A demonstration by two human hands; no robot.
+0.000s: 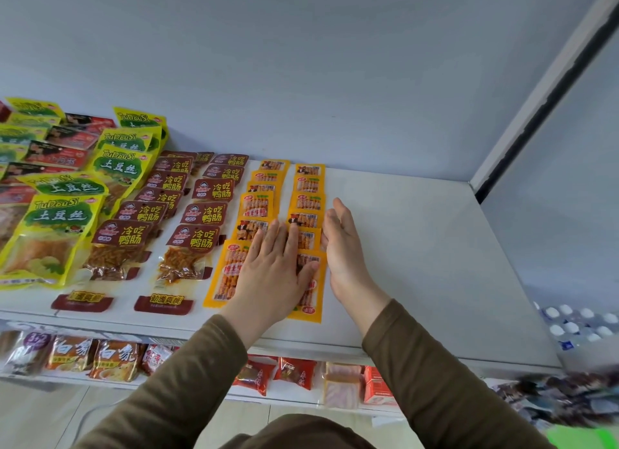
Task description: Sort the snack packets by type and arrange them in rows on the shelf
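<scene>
Two rows of orange snack packets [258, 203] run front to back on the white shelf [435, 247]. My left hand [274, 267] lies flat with straight fingers across the front packets of both orange rows. My right hand [341, 244] stands on edge, palm facing left, against the right side of the right orange row [308, 202]. To the left lie two rows of dark red packets [204, 210], then yellow-green packets [63, 221]. Neither hand grips anything.
Red packets [57, 154] lie at the far left behind the yellow-green ones. The shelf's right half is bare up to the side wall [552, 180]. A lower shelf [301, 378] holds other snacks. Bottled water [576, 324] stands at the right.
</scene>
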